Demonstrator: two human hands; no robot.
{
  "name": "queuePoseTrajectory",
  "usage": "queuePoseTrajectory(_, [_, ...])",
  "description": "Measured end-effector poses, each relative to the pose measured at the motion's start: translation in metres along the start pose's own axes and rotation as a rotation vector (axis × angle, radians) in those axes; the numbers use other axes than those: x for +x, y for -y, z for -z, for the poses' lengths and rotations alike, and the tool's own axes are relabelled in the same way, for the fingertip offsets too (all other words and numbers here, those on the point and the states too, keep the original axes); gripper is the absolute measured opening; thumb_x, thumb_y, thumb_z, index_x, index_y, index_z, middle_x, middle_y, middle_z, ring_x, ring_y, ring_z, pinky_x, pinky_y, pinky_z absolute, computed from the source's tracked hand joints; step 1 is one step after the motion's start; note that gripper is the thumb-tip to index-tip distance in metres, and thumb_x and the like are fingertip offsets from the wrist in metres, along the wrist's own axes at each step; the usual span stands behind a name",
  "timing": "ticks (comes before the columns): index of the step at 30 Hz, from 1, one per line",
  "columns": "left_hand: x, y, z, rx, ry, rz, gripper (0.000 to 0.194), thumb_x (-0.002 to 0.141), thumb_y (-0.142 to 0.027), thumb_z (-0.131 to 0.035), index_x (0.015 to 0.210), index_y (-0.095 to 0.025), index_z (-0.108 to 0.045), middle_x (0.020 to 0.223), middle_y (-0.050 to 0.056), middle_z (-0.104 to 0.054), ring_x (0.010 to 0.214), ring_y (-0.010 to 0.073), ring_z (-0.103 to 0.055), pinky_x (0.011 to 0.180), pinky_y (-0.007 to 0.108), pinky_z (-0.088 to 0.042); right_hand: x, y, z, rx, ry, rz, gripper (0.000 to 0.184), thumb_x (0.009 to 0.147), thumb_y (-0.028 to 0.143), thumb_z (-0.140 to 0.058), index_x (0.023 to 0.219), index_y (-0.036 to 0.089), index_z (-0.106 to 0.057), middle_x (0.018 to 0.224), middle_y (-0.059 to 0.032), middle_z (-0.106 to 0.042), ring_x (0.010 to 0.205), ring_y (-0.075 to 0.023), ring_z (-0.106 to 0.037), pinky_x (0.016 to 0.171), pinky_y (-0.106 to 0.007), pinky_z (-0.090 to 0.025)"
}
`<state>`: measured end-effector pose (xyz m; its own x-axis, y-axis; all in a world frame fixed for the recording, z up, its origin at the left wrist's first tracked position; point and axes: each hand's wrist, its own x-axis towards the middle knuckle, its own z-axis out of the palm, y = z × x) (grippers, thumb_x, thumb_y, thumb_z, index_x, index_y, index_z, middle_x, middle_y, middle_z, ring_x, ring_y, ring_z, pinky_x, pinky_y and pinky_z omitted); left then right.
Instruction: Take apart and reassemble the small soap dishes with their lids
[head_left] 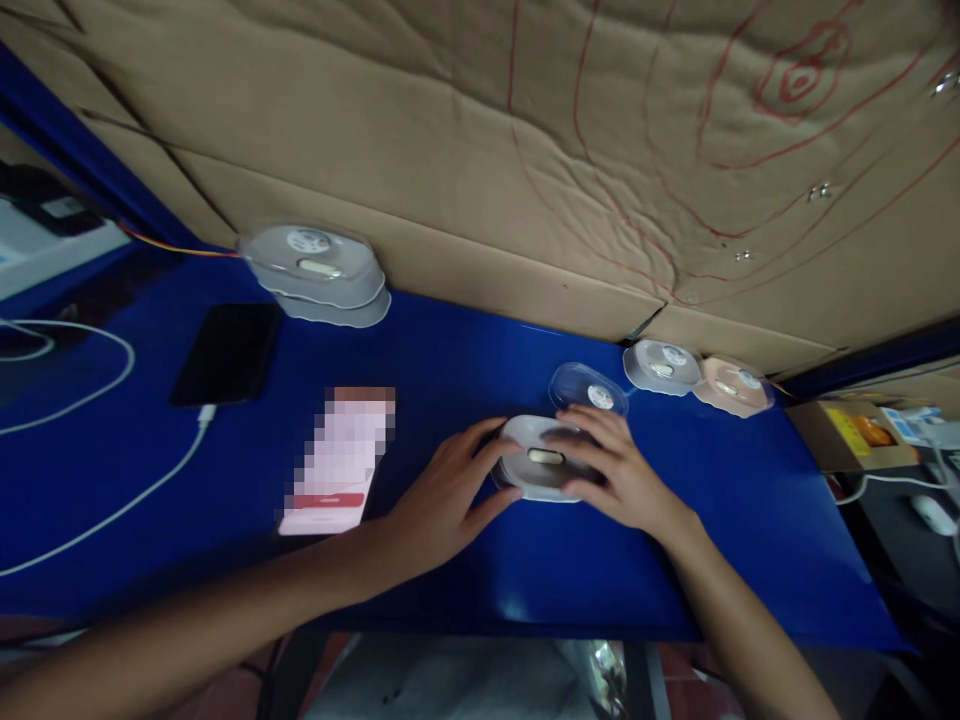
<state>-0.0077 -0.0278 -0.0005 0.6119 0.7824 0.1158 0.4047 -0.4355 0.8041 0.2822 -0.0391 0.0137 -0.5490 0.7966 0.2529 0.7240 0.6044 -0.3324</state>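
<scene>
A small white oval container (536,468) with a lid clasp on top lies on the blue table (465,360) in front of me. My left hand (450,495) grips its left side, fingers curled round the edge. My right hand (611,465) covers its right side, fingers laid over the lid. Just behind my right hand lies a clear oval lid (587,388).
A stack of white oval containers (315,272) stands at the back left, with a white container (661,365) and a pink container (733,385) at the back right. A black phone (229,352) with a white cable (112,510), a pink card (339,460) and a cardboard wall (525,150) are also here.
</scene>
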Motion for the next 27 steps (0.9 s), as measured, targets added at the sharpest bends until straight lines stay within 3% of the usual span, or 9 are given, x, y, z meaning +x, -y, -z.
queuePoseTrajectory(3, [0.002,0.002,0.000,-0.082,-0.057,0.014,0.048,0.103,-0.042,-0.059,0.148,-0.031,-0.045,0.159,0.014,-0.046,0.149,0.0325,-0.044,0.124,0.053,-0.036,0.003,0.017,-0.004,0.025,0.063,0.027,0.056,0.098,0.056,-0.066,0.145,0.026,-0.060,0.149,-0.0111,-0.061,0.150,-0.0329,-0.046,0.120,-0.058,-0.043])
queuePoseTrajectory(9, [0.000,0.007,-0.005,-0.015,-0.034,0.021,0.104,0.087,-0.048,-0.080,0.166,-0.034,-0.014,0.171,0.018,-0.030,0.157,0.0425,-0.031,0.125,0.064,-0.030,0.003,0.013,-0.011,0.225,-0.092,-0.027,0.050,0.101,0.040,-0.067,0.148,0.026,-0.058,0.148,-0.0117,-0.061,0.146,-0.0303,-0.051,0.121,-0.055,-0.043])
queuePoseTrajectory(13, [-0.002,0.007,-0.007,0.094,-0.047,-0.049,0.109,0.092,-0.042,-0.076,0.167,-0.036,0.003,0.172,0.018,-0.028,0.157,0.0404,-0.033,0.123,0.063,-0.034,0.000,0.006,-0.010,0.449,-0.204,-0.172,0.032,0.103,0.035,-0.063,0.134,0.025,-0.070,0.144,-0.0113,-0.063,0.132,-0.0270,-0.063,0.111,-0.044,-0.052])
queuePoseTrajectory(22, [0.000,0.006,-0.007,0.111,-0.064,-0.071,0.104,0.089,-0.031,-0.081,0.165,-0.034,-0.010,0.164,0.018,-0.042,0.150,0.0401,-0.043,0.120,0.062,-0.039,0.005,0.011,-0.013,0.632,-0.211,-0.242,0.032,0.107,0.044,-0.054,0.127,0.026,-0.072,0.140,-0.0095,-0.065,0.126,-0.0278,-0.066,0.106,-0.040,-0.053])
queuePoseTrajectory(27, [0.003,0.005,-0.004,-0.130,-0.081,0.063,0.089,0.090,-0.035,-0.079,0.162,-0.033,-0.027,0.152,0.015,-0.052,0.140,0.0373,-0.053,0.117,0.060,-0.044,0.000,0.015,-0.019,0.509,-0.204,-0.216,0.040,0.107,0.043,-0.053,0.142,0.027,-0.063,0.151,-0.0117,-0.055,0.139,-0.0300,-0.056,0.117,-0.046,-0.046])
